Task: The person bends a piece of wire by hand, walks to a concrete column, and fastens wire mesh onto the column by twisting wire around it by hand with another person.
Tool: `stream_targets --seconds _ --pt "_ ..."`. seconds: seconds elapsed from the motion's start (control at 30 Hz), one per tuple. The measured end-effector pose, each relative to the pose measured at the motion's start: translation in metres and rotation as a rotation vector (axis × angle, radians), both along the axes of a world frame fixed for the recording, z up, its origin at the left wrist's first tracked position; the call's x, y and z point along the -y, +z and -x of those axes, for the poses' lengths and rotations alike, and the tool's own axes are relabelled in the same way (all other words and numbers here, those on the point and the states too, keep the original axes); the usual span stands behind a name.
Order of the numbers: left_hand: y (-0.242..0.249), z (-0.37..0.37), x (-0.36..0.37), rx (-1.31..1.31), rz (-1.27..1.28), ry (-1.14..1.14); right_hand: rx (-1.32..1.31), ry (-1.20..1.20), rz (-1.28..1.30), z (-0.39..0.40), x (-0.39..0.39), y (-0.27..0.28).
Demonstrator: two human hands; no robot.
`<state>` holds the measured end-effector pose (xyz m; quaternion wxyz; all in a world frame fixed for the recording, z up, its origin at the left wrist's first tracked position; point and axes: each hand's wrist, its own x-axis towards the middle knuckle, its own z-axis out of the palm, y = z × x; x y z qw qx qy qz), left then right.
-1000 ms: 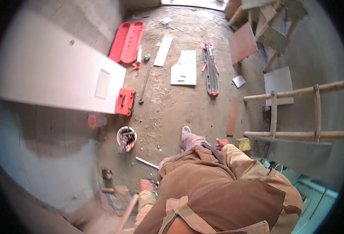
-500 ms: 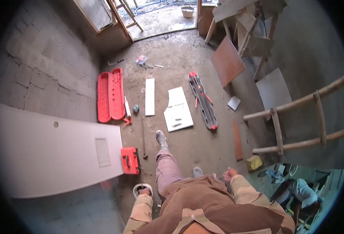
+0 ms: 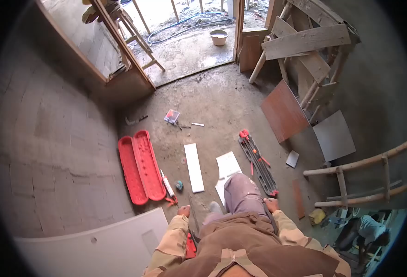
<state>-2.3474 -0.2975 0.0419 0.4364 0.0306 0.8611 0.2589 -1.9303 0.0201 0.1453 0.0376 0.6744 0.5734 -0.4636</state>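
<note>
The left hand (image 3: 183, 211) hung at the body's left, seen just beside the rod (image 3: 194, 217), with the caulk gun (image 3: 167, 184) on the floor a little ahead. The right hand (image 3: 271, 204) was by the other hip, near the lower end of the cutter (image 3: 259, 164), which lay on the floor to the right of the white board (image 3: 229, 162). The two hands were well apart, fingers curled in; at this size I could not tell whether either was clamped on anything. The raised knee (image 3: 241, 187) hid part of the board. Left of it lay the strip (image 3: 194, 167), then the red case (image 3: 149, 164), open. The toolbox (image 3: 190, 248) showed partly beside the left sleeve, and a co-worker (image 3: 370, 228) bent over beyond the right sleeve
</note>
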Motion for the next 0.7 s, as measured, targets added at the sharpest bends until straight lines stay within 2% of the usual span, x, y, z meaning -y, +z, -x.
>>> stream_targets --seconds 0.1,0.17,0.2,0.27,0.33,0.37,0.4,0.43,0.47,0.5,0.53,0.57,0.6,0.63,0.67,0.7 --pt "0.016 0.073 -0.083 -0.049 -0.045 -0.056 -0.039 0.018 -0.121 0.077 -0.054 -0.015" --pt "0.026 0.119 -0.138 -0.116 -0.013 -0.111 0.133 0.139 -0.067 0.117 -0.097 -0.038" --pt "0.033 0.144 -0.162 -0.105 -0.02 -0.134 0.21 0.471 -0.068 0.086 -0.11 -0.16" --pt "0.005 0.195 -0.195 -0.003 0.011 -0.031 0.373 0.259 0.097 0.13 -0.147 -0.156" --pt "-0.05 0.248 -0.198 -0.31 -0.01 -0.473 0.338 0.191 0.111 0.203 -0.239 -0.178" --pt "-0.04 0.272 -0.212 -0.444 -0.069 -0.695 0.326 0.125 0.141 0.231 -0.28 -0.188" --pt "-0.01 0.28 -0.245 -0.019 0.029 -0.145 0.325 0.061 0.189 0.249 -0.3 -0.192" --pt "0.022 0.286 -0.277 0.182 0.136 0.525 0.323 -0.001 0.23 0.269 -0.325 -0.196" --pt "0.012 0.305 -0.285 0.262 0.137 0.584 0.32 -0.06 0.252 0.297 -0.368 -0.193" --pt "0.018 0.317 -0.3 0.27 0.139 0.603 0.323 0.116 0.273 0.348 -0.429 -0.14" --pt "0.021 0.333 -0.325 0.227 0.098 0.608 0.32 0.29 0.279 0.419 -0.497 -0.05" --pt "0.027 0.351 -0.352 0.185 0.052 0.609 0.241 0.392 0.063 0.434 -0.551 -0.132" --pt "0.024 0.371 -0.369 0.017 0.068 0.158 0.146 0.322 -0.23 0.484 -0.599 -0.106" --pt "0.022 0.393 -0.387 -0.245 0.111 -0.246 0.016 0.256 -0.291 0.537 -0.652 -0.077" --pt "0.021 0.414 -0.414 -0.241 0.012 -0.521 -0.031 0.25 -0.327 0.59 -0.706 -0.046" --pt "0.017 0.435 -0.438 -0.249 -0.117 -0.773 -0.132 0.176 -0.381 0.633 -0.751 -0.038"
